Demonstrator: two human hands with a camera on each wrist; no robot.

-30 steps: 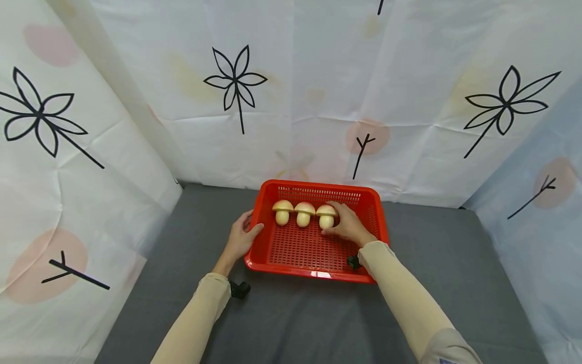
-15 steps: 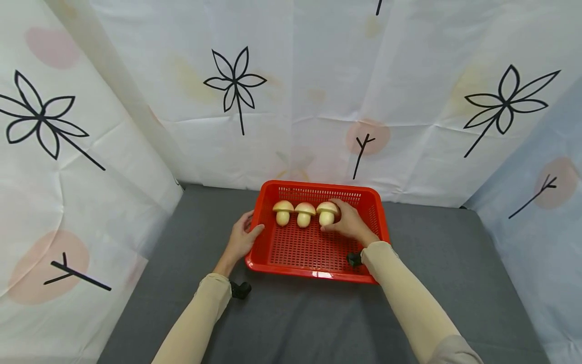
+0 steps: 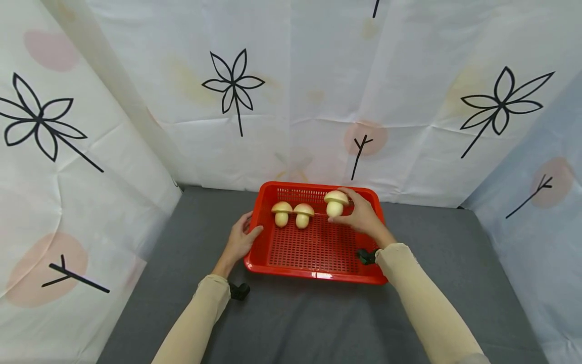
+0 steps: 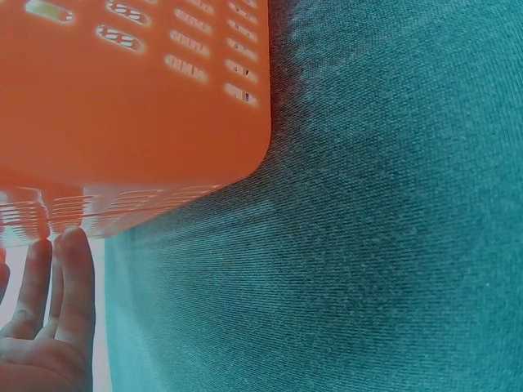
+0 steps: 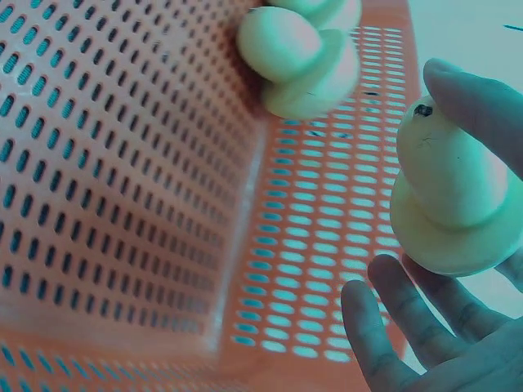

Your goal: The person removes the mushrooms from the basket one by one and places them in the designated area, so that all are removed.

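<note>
My right hand pinches a pale-yellow, round-capped mushroom.
My left hand, fingers straight, touches the red, perforated plastic basket.

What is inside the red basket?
One mushroom and another mushroom are side by side near the far wall. The right hand holds a third mushroom over the basket. That hand, its sleeve and wrist camera hide part of the right side; anything beneath cannot be seen.

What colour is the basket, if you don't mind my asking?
The basket is red, best seen in the head view.
</note>
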